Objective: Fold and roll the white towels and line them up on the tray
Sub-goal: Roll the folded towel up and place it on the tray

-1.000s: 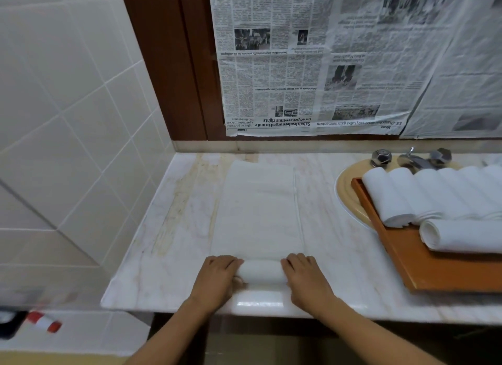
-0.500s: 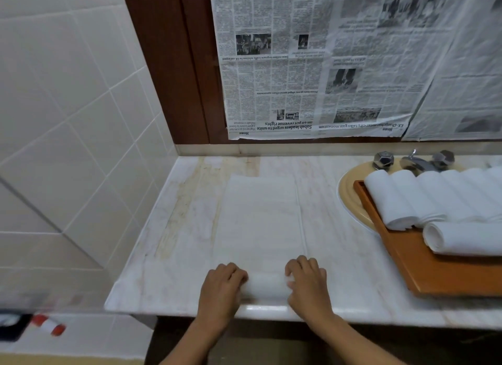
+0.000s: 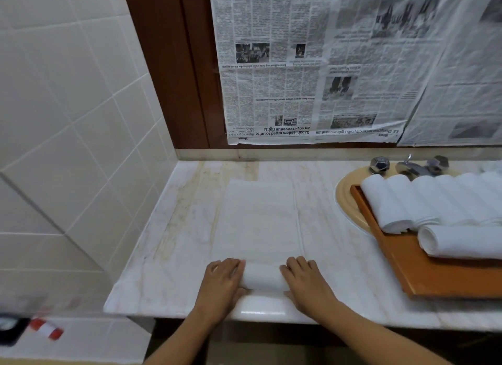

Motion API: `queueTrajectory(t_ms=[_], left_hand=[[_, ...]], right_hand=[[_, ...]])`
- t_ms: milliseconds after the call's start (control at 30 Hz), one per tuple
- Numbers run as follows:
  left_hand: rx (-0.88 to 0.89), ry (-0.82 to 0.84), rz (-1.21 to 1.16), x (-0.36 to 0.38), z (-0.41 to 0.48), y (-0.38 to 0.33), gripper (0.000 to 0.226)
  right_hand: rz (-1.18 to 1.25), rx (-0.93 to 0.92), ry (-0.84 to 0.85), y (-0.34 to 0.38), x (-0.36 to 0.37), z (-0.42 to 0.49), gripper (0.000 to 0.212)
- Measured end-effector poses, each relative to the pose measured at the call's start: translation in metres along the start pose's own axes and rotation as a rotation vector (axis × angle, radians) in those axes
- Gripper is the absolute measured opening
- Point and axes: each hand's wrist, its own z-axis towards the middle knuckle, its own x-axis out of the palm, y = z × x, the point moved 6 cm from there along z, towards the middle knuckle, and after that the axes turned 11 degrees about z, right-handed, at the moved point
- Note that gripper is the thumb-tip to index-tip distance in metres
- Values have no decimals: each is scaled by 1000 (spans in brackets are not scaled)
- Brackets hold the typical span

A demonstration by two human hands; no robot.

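Rolling has only just begun on the towel point(image 3: 258, 223), which lies as a long folded strip on the marble counter point(image 3: 176, 242). Its near end is wound into a short roll at the counter's front edge, and most of the strip lies flat beyond, reaching toward the wall. The left hand point(image 3: 222, 281) and the right hand point(image 3: 304, 281) each sit on one end of that roll, fingers curved over the top and gripping it. The bare middle of the roll shows between them.

To the right, the orange tray point(image 3: 434, 277) rests across the sink basin point(image 3: 345, 198). It holds a row of rolled towels point(image 3: 423, 201) side by side, plus a crosswise roll point(image 3: 461, 242) lying in front of them.

The folding of this towel looks finished, the rolling seems to be in its early part, and placing it on the tray is not yet done. The row runs off the right edge, so its count cannot be told, nor whether more towels wait. The thumbs are mostly hidden beneath the hands and the roll, and the hands themselves are slightly blurred.
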Motion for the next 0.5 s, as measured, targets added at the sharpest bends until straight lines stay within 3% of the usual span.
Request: queueTrajectory(t_ms=[100, 200, 300, 333, 400, 500], left_hand=[[-9, 103, -4, -8, 7, 1, 52], [-18, 260, -138, -17, 10, 7, 40], [-130, 424, -426, -8, 12, 20, 34], [-161, 419, -469, -7, 13, 24, 36], [-235, 358, -459, -10, 17, 30, 40], [-266, 64, -331, -26, 20, 22, 28]], right_hand=[[116, 50, 146, -3, -10, 13, 50], [604, 302, 369, -21, -11, 13, 43], [884, 444, 420, -23, -13, 9, 25], [870, 478, 416, -23, -12, 11, 20], [618, 480, 273, -24, -13, 17, 16], [386, 460, -39, -13, -22, 15, 17]])
